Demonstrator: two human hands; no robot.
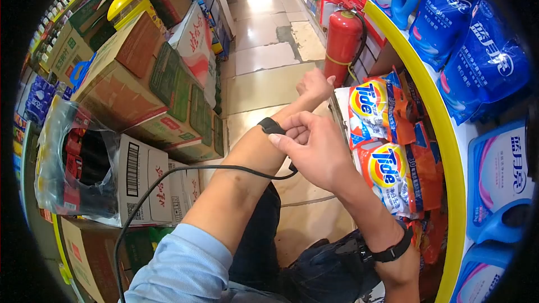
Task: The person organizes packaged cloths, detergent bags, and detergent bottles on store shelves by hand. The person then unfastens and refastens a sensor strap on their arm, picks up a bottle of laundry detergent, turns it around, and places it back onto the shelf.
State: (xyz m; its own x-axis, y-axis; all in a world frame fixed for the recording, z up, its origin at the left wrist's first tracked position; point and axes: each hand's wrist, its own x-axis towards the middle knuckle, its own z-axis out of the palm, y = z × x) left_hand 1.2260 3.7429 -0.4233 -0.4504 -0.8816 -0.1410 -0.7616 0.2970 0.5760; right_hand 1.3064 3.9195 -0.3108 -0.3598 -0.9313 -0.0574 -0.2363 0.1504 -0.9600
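My left arm stretches forward from a light blue sleeve, and my left hand (pixel 315 86) is loosely curled with nothing visible in it. A black wristband (pixel 272 127) sits around that wrist. My right hand (pixel 315 148) reaches across to it, the fingers closed at the band's edge; the exact grip is partly hidden. A black cable (pixel 224 167) loops over my left forearm and ends near my right hand. Another black band (pixel 394 245) circles my right forearm. Just beyond my left hand stands a red fire extinguisher (pixel 343 45).
Tide detergent bags (pixel 387 174) stand close on the right, below a yellow-edged shelf (pixel 456 191) with blue detergent pouches (pixel 477 59) and bottles (pixel 499 179). Cardboard cartons (pixel 129 73) and shrink-wrapped dark bottles (pixel 84 157) line the left. A tiled aisle (pixel 261 87) runs ahead.
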